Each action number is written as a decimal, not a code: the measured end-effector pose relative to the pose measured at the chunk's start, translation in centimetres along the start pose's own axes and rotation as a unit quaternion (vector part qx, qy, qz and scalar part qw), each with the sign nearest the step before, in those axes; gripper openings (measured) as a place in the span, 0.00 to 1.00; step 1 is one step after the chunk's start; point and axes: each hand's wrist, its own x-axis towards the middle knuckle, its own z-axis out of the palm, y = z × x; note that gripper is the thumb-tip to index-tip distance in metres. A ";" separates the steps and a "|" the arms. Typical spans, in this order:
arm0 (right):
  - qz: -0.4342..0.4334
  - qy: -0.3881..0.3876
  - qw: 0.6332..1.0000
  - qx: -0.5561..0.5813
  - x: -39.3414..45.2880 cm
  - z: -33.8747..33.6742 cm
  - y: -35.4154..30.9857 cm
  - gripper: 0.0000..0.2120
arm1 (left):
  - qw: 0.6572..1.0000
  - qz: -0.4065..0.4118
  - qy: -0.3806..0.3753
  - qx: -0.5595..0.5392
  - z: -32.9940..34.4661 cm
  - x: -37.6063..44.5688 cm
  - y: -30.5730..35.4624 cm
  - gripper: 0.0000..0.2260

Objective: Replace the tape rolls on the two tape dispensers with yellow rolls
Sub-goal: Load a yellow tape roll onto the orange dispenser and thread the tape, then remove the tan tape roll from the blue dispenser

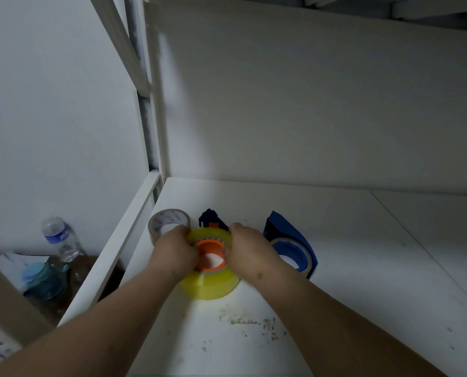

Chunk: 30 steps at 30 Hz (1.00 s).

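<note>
Both hands are on the yellow roll [210,281]. The left hand [174,254] curls around its left side, and the right hand [250,253] curls around its right side, with fingers bent and pressing near the orange hub [209,257] in the middle. The roll lies flat on the white shelf [336,281], close to the front.

It looks like the person is pushing the yellow roll down onto the hub of a dark blue dispenser [210,219]. Only the tip of that dispenser shows behind the roll. The rest is hidden, so I cannot tell if the roll sits all the way on.

Next, the roll likely needs a firm, even push. Then the tape end must go over the cutter.

Just right of the hands is the second dispenser [289,240], blue, with a pale roll [304,253] on it. That one is not yet changed. A brown roll [167,221] stands just left of the hands.

Below the shelf, a bottle [61,239] is blurry. The fingertips are hard to see.
</note>
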 end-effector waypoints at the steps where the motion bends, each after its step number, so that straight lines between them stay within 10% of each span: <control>1: -0.007 0.001 1.000 0.003 -0.1 0.1 0.1 0.09 | 1.000 0.003 0.004 0.006 0.1 0.1 0.0 0.15; 11: 0.064 0.194 0.973 -0.110 -1.8 -3.4 4.7 0.13 | 0.981 0.114 0.084 0.133 0.9 -1.3 1.0 0.20; 16: 0.247 0.054 0.967 -0.023 -2.8 -3.9 7.9 0.17 | 0.982 0.143 0.067 0.098 1.4 -2.4 2.1 0.20; 21: 0.256 0.043 0.962 0.084 -4.1 -3.1 9.2 0.12 | 0.975 0.199 0.078 0.069 2.2 -3.8 3.3 0.19; 30: 0.238 0.165 0.938 0.189 -6.7 -2.4 9.6 0.08 | 0.978 0.133 -0.102 -0.127 4.4 -7.2 6.3 0.28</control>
